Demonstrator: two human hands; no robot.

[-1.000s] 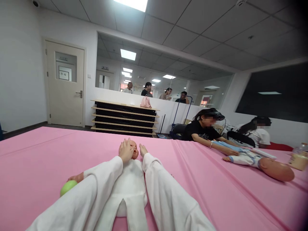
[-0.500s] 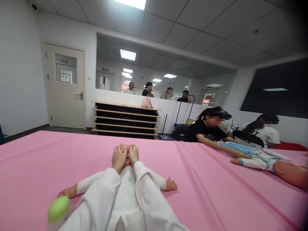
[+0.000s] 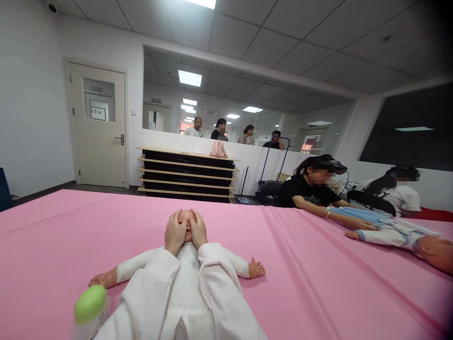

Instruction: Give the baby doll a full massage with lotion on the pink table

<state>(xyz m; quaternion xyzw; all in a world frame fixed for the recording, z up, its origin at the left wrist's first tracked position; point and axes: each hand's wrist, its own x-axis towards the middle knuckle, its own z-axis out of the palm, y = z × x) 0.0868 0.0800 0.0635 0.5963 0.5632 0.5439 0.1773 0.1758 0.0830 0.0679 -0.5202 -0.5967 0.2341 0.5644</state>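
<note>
A baby doll (image 3: 187,276) in white clothes lies on its back, its head away from me and its arms spread out. My left hand (image 3: 176,231) is wrapped around the left side of the doll's head (image 3: 186,216). My right hand (image 3: 197,229) cups the other side, so both hands hold the head between them. The thumbs rest on the face beside the nose, and the forehead shows between the hands. Near the doll's hand on the left stands a clear bottle with a green cap (image 3: 90,303), partly behind my left sleeve.
A pink cover (image 3: 141,222) lies over the table, with folds on the right. At right, a person in black (image 3: 304,193) handles another doll (image 3: 399,233) in blue and white. Beyond the table are stacked boards (image 3: 187,172), a pink backpack (image 3: 218,148) and a blue trolley (image 3: 267,174).
My fingers have moved outward along the sides of the doll's head, showing more of its forehead. My thumbs have drifted apart slightly. The whole view has shifted a little.
</note>
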